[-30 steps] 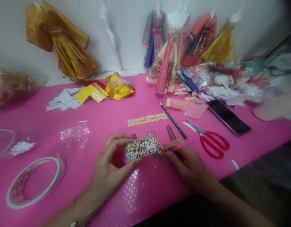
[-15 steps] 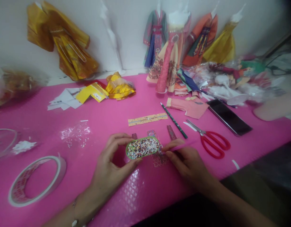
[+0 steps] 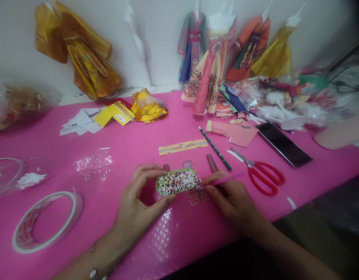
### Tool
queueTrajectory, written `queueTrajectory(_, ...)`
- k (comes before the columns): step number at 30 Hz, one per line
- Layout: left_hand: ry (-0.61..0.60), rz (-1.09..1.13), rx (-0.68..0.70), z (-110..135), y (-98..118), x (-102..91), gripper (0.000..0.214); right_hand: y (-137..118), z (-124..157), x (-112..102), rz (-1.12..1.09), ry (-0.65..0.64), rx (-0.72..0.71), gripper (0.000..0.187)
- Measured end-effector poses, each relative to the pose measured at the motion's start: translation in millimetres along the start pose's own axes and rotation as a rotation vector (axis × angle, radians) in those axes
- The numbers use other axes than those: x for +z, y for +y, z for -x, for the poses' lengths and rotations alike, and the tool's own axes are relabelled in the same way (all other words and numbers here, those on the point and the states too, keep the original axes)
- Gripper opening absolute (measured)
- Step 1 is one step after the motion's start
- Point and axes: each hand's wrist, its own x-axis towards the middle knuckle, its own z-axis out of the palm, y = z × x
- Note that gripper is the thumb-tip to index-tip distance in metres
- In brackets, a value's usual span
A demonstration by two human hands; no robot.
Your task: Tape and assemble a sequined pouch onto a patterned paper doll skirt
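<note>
On the pink tabletop (image 3: 138,132), a pair of red scissors (image 3: 263,175) lies just right of the hands, with a dark pencil (image 3: 215,149), a patterned paper strip (image 3: 182,147) and a phone (image 3: 283,144) behind. A tape roll (image 3: 46,221) sits well to the left, and paper dresses (image 3: 207,77) lean on the wall. Nothing lies between the two hands.

The left hand (image 3: 135,206) grasps a bead tray (image 3: 176,182) between thumb and fingers, near the front edge, above a small patterned paper (image 3: 198,196). The tray is an oval with a green rim, full of tiny mixed-colour beads. Its long axis runs left to right, the right end slightly higher.

The right hand (image 3: 230,198) pinches a thin pink stick (image 3: 223,179), whose tip points left at the tray's right end.
</note>
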Motion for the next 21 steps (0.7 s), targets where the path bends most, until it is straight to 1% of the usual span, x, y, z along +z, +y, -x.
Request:
queueTrajectory(5,0.004,-0.004,0.011,-0.5,0.1,-0.5,0.031,-0.1,-0.6,-0.2,0.007,-0.002,-0.017,0.011)
queueTrajectory(21,0.0,-0.02,0.015,-0.6,1.4,-0.7,0.031,-0.8,-0.8,-0.6,0.016,-0.011,-0.008,0.01)
